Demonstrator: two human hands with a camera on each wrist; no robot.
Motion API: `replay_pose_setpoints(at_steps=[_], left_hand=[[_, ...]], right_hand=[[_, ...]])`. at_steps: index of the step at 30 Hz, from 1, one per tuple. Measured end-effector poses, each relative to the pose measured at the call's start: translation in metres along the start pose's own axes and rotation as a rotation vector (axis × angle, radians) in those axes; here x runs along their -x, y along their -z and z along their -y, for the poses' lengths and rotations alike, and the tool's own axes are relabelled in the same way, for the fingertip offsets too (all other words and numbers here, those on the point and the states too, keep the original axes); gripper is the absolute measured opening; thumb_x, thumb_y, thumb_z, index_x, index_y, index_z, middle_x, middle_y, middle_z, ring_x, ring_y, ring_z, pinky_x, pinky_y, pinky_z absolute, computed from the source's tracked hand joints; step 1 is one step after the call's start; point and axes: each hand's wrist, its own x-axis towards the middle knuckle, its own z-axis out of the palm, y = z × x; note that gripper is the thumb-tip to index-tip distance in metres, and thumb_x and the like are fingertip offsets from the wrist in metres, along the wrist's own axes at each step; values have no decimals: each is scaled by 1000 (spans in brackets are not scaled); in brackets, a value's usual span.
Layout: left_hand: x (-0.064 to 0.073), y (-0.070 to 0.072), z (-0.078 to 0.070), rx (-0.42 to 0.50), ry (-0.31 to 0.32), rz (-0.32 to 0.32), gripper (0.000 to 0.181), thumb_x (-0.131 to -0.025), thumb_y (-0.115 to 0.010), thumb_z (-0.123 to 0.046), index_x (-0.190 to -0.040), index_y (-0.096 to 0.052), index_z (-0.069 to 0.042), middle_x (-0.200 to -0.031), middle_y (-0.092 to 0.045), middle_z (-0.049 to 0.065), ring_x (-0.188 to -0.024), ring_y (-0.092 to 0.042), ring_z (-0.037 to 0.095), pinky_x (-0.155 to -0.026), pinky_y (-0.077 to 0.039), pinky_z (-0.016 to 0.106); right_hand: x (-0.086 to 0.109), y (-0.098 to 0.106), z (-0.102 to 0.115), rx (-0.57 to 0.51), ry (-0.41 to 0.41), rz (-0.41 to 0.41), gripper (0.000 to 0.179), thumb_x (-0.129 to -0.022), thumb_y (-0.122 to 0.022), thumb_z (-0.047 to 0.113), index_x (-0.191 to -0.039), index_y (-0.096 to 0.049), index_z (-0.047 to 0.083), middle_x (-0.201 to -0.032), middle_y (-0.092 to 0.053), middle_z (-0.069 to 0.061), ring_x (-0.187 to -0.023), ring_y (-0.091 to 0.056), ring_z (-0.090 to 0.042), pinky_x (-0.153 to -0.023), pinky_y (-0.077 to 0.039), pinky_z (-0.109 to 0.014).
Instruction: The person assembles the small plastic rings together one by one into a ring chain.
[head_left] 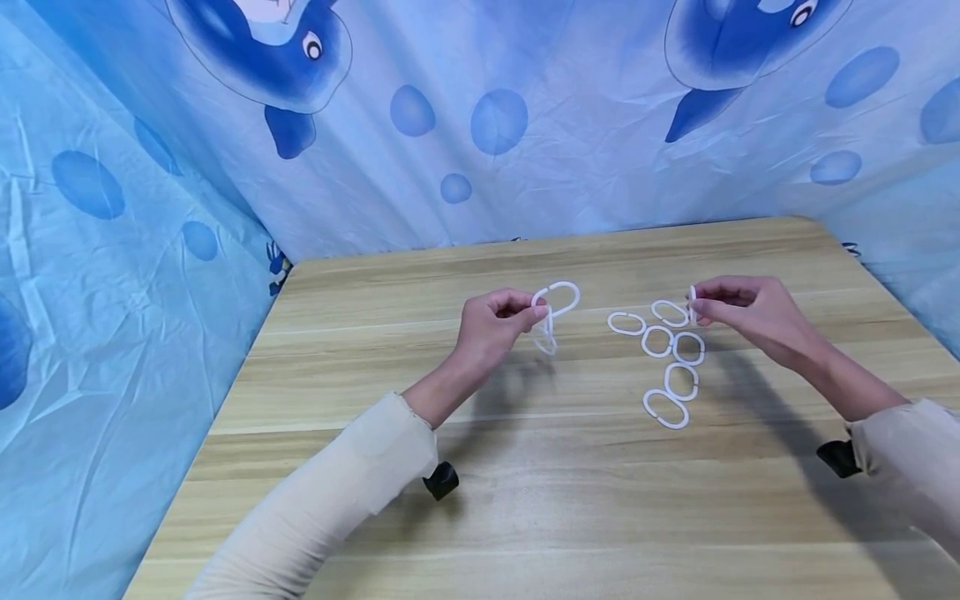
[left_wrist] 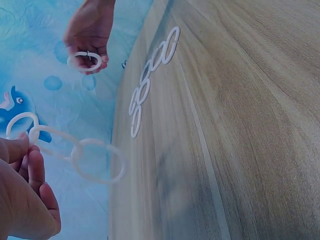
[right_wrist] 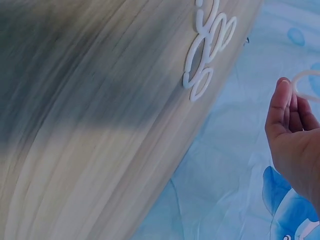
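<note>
My left hand (head_left: 483, 329) pinches a short chain of white plastic C-shaped links (head_left: 577, 297) between thumb and fingertips, above the table. In the left wrist view, one link stands up at the fingers and others dangle from it, the lowest slightly blurred. To the right, my right hand (head_left: 761, 317) pinches a single white link (head_left: 692, 294), held edge-on to the head camera; in the left wrist view a small gap shows in this link's top side. Between the hands, several white links (head_left: 697, 382) lie flat in a loose cluster, edges close or touching.
The wooden table (head_left: 525, 517) has pale grain. A blue curtain (head_left: 450, 142) with whale figures hangs behind it and along its left side. Black wrist-camera parts (head_left: 442, 481) jut out below both cream sleeves (head_left: 337, 475).
</note>
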Motion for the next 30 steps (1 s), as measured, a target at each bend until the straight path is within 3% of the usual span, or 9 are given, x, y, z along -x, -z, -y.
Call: replay_pose_setpoints(at_steps=[9, 19, 30], left_hand=[[0, 0, 2, 12, -17, 14, 10, -84, -75, -11, -91, -73, -4, -85, -70, 4, -72, -58, 10, -65, -49, 21], [2, -2, 3, -1, 4, 34, 10, -84, -76, -13, -90, -73, -5, -88, -71, 4, -73, -59, 11, -67, -50, 22], [3, -3, 3, -22, 9, 54, 10, -84, -75, -14, -90, -74, -6, -83, -68, 4, -71, -58, 13, -64, -47, 22]], right_hand=[[-5, -7, 7, -75, 37, 11, 33, -92, -66, 24, -113, -64, -2, -88, -71, -4, -77, -68, -14, -73, -50, -17], [-20, -24, 28, -204, 185, -35, 26, -90, -67, 12, -107, -64, -8, -85, -71, -3, -75, -67, -11, -71, -51, -17], [-31, -46, 50, -255, 265, -52, 26, -88, -68, 9, -110, -66, -6, -86, -71, 2, -77, -66, -8, -68, -51, -16]])
